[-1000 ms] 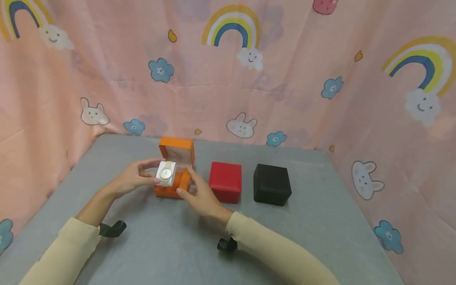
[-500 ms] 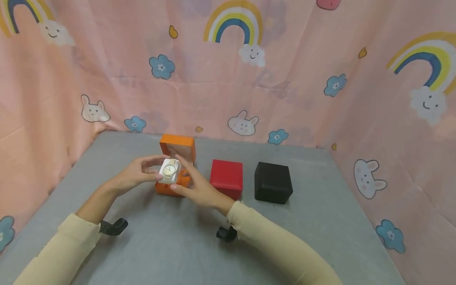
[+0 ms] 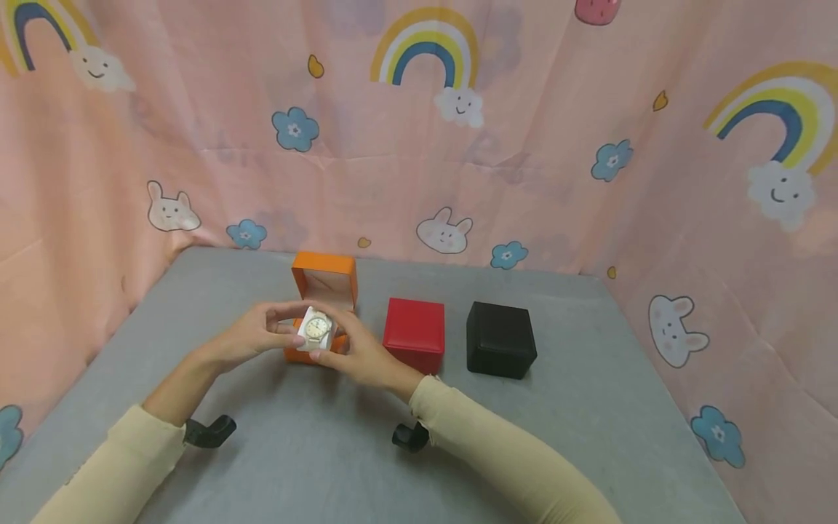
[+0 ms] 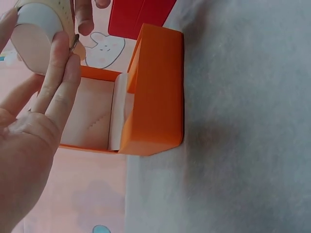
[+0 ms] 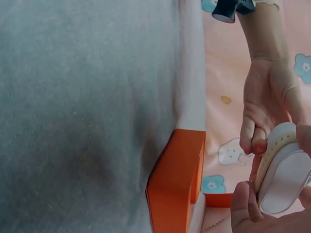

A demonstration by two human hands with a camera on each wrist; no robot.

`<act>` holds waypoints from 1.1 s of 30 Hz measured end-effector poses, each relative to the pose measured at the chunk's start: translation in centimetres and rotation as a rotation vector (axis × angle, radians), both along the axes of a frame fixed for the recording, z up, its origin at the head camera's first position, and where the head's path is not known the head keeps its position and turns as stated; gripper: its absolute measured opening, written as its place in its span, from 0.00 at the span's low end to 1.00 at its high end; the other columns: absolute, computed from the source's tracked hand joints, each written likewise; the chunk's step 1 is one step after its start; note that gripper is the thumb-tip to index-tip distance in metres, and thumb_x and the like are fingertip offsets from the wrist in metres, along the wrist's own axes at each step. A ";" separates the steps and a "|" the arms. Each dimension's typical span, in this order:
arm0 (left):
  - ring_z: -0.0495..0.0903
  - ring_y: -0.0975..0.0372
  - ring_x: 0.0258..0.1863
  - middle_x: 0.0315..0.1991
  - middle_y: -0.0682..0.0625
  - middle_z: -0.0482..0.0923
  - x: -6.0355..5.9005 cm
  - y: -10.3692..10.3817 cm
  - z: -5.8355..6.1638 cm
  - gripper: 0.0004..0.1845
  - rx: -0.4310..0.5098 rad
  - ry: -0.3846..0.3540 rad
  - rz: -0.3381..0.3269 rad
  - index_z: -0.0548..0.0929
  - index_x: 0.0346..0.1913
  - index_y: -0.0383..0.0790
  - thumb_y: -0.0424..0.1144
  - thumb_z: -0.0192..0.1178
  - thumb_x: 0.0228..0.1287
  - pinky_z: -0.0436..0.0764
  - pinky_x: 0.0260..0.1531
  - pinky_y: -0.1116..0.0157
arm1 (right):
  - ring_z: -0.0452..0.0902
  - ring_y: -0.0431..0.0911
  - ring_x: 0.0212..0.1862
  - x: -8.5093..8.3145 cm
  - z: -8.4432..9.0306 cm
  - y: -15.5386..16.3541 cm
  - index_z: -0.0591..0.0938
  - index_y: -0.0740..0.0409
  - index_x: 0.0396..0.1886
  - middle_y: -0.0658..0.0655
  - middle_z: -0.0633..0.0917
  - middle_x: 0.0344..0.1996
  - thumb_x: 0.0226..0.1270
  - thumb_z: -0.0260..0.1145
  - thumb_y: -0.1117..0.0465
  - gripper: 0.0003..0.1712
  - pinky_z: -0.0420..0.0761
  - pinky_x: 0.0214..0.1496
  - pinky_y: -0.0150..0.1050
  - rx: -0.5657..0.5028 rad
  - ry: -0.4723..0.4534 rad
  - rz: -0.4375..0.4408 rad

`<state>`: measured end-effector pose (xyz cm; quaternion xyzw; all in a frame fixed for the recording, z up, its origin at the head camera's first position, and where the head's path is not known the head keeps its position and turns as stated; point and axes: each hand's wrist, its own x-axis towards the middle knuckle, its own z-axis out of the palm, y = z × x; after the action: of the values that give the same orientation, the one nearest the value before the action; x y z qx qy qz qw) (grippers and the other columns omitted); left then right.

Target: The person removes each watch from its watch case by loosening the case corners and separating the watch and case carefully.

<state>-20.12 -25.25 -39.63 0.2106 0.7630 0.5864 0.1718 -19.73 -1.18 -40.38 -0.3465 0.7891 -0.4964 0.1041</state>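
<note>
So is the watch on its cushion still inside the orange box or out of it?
Out. Both hands, left hand and right hand, hold the watch on its cushion above the open orange box, whose tray is bare in the left wrist view.

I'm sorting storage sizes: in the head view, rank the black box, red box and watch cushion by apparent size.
1. black box, largest, though only slightly.
2. red box; so close to the black one that the order is unsure.
3. watch cushion, clearly smallest, held in both hands.

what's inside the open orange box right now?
The orange box shows only pale lining in the left wrist view. The watch on its white cushion is held above it; hands cover the cavity from the head camera.
</note>
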 end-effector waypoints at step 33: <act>0.88 0.65 0.47 0.69 0.26 0.69 0.2 -0.2 0.3 0.38 -0.059 0.010 0.021 0.62 0.73 0.22 0.35 0.66 0.67 0.85 0.49 0.64 | 0.72 0.38 0.51 0.2 0.0 -1.3 0.69 0.43 0.73 0.47 0.78 0.59 0.63 0.74 0.50 0.40 0.80 0.46 0.32 0.044 0.053 -0.134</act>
<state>-19.92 -25.43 -39.29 0.2005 0.7829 0.5645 0.1680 -19.49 -2.50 -40.34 -0.3033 0.8237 -0.4756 0.0574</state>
